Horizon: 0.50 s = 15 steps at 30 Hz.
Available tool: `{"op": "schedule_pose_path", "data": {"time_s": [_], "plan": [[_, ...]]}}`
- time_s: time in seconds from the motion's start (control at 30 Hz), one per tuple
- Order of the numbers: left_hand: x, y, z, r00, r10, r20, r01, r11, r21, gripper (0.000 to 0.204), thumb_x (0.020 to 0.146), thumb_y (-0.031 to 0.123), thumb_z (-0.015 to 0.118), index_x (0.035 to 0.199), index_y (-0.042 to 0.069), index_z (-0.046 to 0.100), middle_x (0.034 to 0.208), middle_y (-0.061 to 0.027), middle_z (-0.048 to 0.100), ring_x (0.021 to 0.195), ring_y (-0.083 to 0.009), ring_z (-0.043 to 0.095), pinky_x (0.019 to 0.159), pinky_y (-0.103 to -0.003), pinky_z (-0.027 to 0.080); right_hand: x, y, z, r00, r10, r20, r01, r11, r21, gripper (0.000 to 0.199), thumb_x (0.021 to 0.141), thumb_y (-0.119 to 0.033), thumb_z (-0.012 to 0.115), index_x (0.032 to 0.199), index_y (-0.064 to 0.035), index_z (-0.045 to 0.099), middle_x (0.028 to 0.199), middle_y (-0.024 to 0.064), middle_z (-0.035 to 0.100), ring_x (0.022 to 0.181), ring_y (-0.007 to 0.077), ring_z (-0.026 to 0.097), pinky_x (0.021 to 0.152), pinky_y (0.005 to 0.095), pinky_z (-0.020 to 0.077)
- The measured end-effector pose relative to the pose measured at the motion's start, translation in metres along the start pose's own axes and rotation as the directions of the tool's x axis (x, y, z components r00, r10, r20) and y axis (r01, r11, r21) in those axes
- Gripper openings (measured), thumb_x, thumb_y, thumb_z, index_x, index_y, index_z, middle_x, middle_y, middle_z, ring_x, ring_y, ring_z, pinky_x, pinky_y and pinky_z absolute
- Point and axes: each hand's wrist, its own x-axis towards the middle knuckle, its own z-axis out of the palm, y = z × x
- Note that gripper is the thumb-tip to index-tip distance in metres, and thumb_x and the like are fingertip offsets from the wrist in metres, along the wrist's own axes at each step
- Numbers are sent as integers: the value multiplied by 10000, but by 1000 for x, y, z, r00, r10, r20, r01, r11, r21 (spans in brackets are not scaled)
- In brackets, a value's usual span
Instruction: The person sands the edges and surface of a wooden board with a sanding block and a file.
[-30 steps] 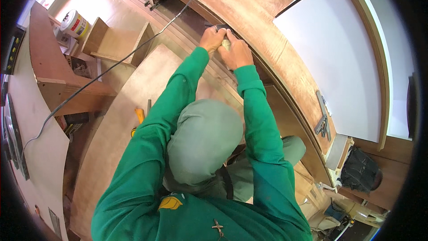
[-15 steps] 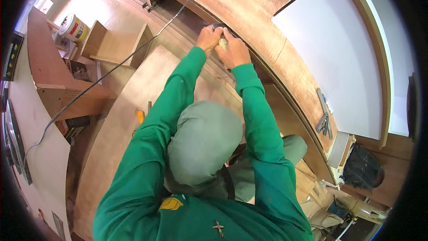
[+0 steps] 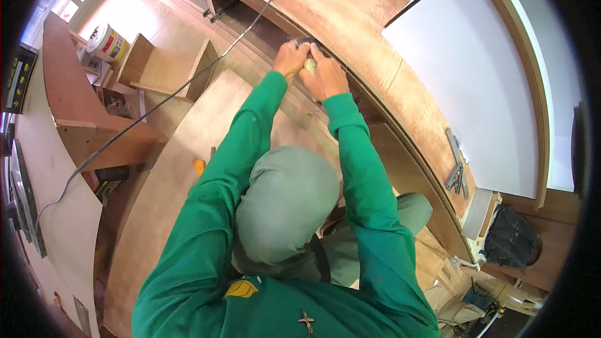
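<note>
My left hand (image 3: 290,60) and my right hand (image 3: 326,77) are closed close together, with the thumbs meeting, around a dark tool with a pale rounded handle (image 3: 310,65). The handle shows between the two hands. Most of the tool is hidden by my fingers, so its exact kind cannot be made out. Both hands are at the front edge of a long wooden counter (image 3: 375,56), over the cabinet opening below it. Whether the tool touches the edge is hard to tell.
A dark cable (image 3: 147,114) hangs across the left side. An open wooden drawer box (image 3: 164,74) and a white bucket (image 3: 106,42) stand at the far left. A plywood panel (image 3: 188,128) lies beside my legs. Metal clamp-like hardware (image 3: 455,163) rests on the counter at right.
Both hands and the tool have shifted very slightly left and nearer along the counter edge, still closed together. The view has moved a little too.
</note>
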Motion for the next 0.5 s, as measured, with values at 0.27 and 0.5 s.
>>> {"op": "schedule_pose_path", "data": {"time_s": [0.27, 0.5], "plan": [[14, -13, -19, 1000, 23, -20, -21, 994, 109, 279, 974, 205, 587, 1089, -37, 663, 935, -87, 690, 808, -165, 645, 699, -308, 526, 5, -10, 7, 1000, -8, 14, 8, 1000, -22, 758, 818, -374, 674, 1494, -98, 469, 1107, 329, 653, 1014, 478, 655, 881, 525, 533], [10, -2, -12, 1000, 2, -12, -1, 998, 64, 283, 977, 191, 580, 1097, -55, 648, 944, -94, 688, 832, -164, 649, 706, -312, 531, 9, -5, 8, 999, 17, 28, -17, 999, -34, 772, 812, -372, 668, 1517, -148, 448, 1127, 309, 647, 1046, 464, 653, 901, 519, 536]]}}
